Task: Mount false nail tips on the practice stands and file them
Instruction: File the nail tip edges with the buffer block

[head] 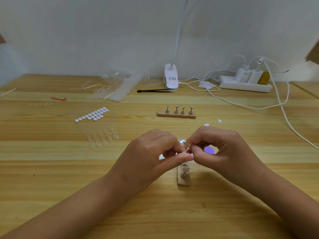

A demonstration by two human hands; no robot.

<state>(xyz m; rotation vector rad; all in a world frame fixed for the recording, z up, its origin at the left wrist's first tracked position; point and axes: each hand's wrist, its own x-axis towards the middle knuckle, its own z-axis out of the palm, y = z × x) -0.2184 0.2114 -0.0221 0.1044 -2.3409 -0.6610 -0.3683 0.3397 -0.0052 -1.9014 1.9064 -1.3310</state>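
Just below the middle of the frame, the left hand and the right hand meet fingertip to fingertip. Both pinch one small clear nail tip between thumb and forefinger. Whether a sticky pad is already on it is too small to tell.

Directly beneath them on the table lies the near stand base, a wooden strip running away from the viewer. The fingers partly hide its metal stands.

The step in hand looks like readying this tip and seating it on one of those stands. To do it well:
- Hold the tip by its edges.
- Centre it over the stand's head.
- Press down lightly and evenly so it sits straight.
- Keep a finger free to steady the light base, which would likely slide or tip under a sideways push.

Further out, above centre, the far stand base carries four upright stands. At left of centre lies a sprig of nail tips, and above it a sheet of adhesive tabs. Against the wall at the top stand a lamp clip and a power strip.
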